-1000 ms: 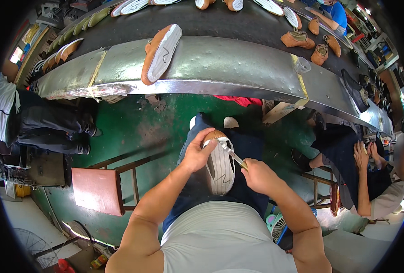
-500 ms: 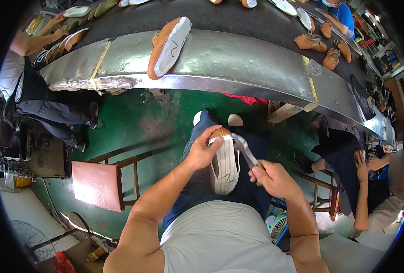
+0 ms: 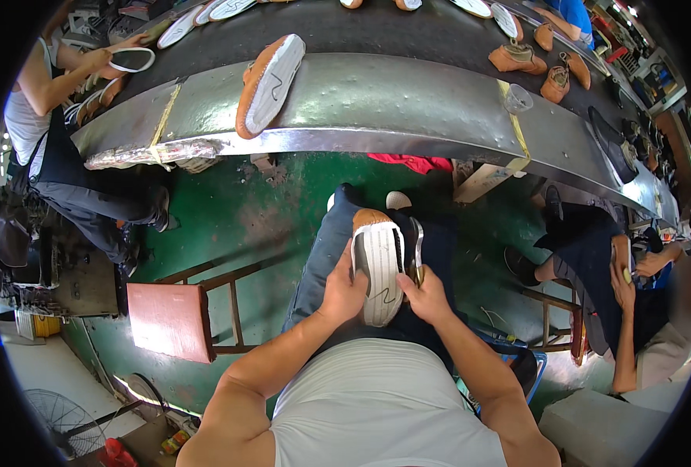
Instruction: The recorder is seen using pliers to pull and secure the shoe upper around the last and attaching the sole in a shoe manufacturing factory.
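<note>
Over my lap, a tan shoe (image 3: 379,272) lies with its white, lined sole facing up and its tan toe pointing away from me. My left hand (image 3: 346,289) is closed around the shoe's left side. At the opposite edge, the thumb of my right hand (image 3: 426,296) presses near the sole. That hand also grips silver lasting pliers (image 3: 418,247), whose curved head points away from me beside the shoe. The handle is mostly covered by my fingers.
A metal-edged workbench (image 3: 345,101) runs across ahead, with another tan shoe (image 3: 271,86) on its edge. Several tan shoes (image 3: 516,58) and a clear cup (image 3: 518,98) sit farther right. A brown stool (image 3: 170,319) stands left. Co-workers handle shoes on both sides.
The pliers have left the toe and now lie along the shoe's right side. My left hand has slid from the toe to the shoe's left side; my right hand has come in against it.
</note>
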A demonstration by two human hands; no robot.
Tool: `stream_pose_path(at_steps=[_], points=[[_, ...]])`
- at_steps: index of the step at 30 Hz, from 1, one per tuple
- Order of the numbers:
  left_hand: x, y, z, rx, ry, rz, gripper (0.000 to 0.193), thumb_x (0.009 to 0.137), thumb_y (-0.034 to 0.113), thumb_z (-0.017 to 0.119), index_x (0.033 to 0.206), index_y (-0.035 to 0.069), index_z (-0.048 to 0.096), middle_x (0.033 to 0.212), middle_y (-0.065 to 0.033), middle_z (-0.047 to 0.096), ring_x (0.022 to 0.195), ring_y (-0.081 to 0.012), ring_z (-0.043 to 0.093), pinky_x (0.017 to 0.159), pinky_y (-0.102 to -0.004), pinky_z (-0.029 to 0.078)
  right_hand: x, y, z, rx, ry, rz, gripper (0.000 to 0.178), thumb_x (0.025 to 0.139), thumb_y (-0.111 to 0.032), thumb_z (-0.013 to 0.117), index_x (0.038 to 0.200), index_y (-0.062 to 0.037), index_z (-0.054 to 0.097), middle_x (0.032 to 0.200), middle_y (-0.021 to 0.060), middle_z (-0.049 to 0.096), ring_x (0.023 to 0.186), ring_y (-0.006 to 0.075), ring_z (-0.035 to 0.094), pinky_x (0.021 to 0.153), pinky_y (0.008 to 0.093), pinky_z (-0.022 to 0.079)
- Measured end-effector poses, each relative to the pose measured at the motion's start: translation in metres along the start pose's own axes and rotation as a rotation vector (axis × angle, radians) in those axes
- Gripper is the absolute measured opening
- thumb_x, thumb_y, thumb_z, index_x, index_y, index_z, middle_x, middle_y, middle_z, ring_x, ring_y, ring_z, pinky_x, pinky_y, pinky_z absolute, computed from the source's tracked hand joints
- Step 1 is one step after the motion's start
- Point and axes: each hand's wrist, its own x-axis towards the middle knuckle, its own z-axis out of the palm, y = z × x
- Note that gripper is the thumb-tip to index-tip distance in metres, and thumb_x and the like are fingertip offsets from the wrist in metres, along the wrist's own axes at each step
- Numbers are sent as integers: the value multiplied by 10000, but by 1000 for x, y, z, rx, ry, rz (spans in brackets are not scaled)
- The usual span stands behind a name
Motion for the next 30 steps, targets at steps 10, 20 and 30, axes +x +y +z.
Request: stream_pose_path(at_steps=[10,20,30], points=[[21,25,-6,7,-618,-186,997,747,-101,498,1629,137,98,1508,-92,450,1357,-183,457,1101,-264,354,-17,2,-32,138,-69,70,244,809,-107,672,987,18,563,739,103,660,632,190,659,608,335,532],[-6,-21,15,15,-570,-85,1006,778,55,599,1596,6,15,1656,-234,101,1546,-302,116,1226,-325,147,-64,-64,-101,-548,-491,14,362,930,-187,613,1250,-20,580,912,189,711,862,350,701,783,442,541],[-21,-37,22,-261,-544,-88,930,850,44,531,1595,-3,-23,1650,-146,188,1524,-212,164,1213,-310,175,-38,-117,-75,-1162,-594,-200,319,835,-74,613,1110,88,611,938,214,686,950,352,683,763,448,562]])
